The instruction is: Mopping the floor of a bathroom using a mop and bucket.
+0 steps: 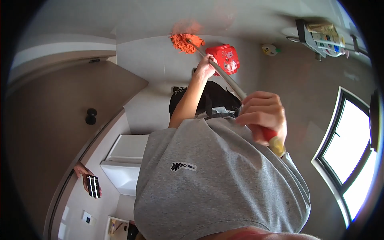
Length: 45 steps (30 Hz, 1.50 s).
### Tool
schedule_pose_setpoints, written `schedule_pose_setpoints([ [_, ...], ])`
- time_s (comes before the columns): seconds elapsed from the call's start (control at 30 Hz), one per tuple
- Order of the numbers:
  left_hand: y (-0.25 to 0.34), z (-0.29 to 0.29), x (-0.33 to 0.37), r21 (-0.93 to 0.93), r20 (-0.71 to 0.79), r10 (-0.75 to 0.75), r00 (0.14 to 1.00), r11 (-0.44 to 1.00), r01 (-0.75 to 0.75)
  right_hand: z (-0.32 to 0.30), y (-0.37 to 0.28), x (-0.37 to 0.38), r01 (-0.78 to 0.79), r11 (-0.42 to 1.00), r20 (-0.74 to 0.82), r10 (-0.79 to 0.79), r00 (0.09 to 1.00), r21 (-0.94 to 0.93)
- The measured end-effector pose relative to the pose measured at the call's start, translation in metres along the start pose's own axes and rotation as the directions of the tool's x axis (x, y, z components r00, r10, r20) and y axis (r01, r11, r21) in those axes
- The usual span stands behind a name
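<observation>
A mop with a long pale pole [231, 81] slants from near my chest away to the floor. Its shaggy orange head [182, 44] rests on the grey floor close to the far wall. Partway down the pole, my left hand [205, 67] is closed round it, with that arm stretched forward. My right hand [265, 116] grips the upper end, just in front of my grey shirt. Below that fist, the red and yellow end [276, 146] of the pole sticks out. A red plastic stool [228, 52] stands right beside the mop head.
A white and yellow bottle [271, 49] stands by the wall. At the far right, a wall shelf [308, 38] holds several bottles, above a window [346, 148]. A brown door [60, 116] and white fixture [126, 156] are left. Another person's hand [81, 170] holds a phone [93, 187].
</observation>
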<state>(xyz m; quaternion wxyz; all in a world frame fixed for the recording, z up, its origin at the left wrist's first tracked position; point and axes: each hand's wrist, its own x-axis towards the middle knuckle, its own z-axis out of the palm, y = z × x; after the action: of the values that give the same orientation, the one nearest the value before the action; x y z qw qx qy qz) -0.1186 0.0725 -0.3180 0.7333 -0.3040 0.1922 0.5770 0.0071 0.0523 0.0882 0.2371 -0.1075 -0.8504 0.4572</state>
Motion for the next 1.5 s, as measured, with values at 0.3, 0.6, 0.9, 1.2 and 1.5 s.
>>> schedule_pose_setpoints([
  [0.3,0.022,-0.142,-0.097,-0.096,-0.031,0.259,0.965,0.961,-0.261,0.084,0.012,-0.012,-0.146,0.986,0.087,0.139,0.987,0.078],
  [0.6,0.037,-0.248,-0.183,-0.093,-0.131,0.408,0.904,0.902,-0.421,0.17,0.008,-0.01,-0.233,0.897,0.205,0.165,0.965,0.376],
  [0.9,0.012,-0.276,-0.208,-0.207,-0.214,0.468,0.858,0.836,-0.508,0.189,0.016,0.01,-0.247,0.856,0.382,0.063,0.922,0.455],
  [1.2,-0.02,-0.332,-0.189,-0.194,-0.354,0.533,0.768,0.762,-0.618,0.177,0.067,-0.015,-0.45,0.695,0.465,0.185,0.866,0.561],
  [1.5,-0.046,-0.214,-0.134,0.017,-0.287,0.587,0.757,0.793,-0.609,0.035,0.088,-0.031,-0.43,0.71,0.294,0.316,0.902,0.557],
])
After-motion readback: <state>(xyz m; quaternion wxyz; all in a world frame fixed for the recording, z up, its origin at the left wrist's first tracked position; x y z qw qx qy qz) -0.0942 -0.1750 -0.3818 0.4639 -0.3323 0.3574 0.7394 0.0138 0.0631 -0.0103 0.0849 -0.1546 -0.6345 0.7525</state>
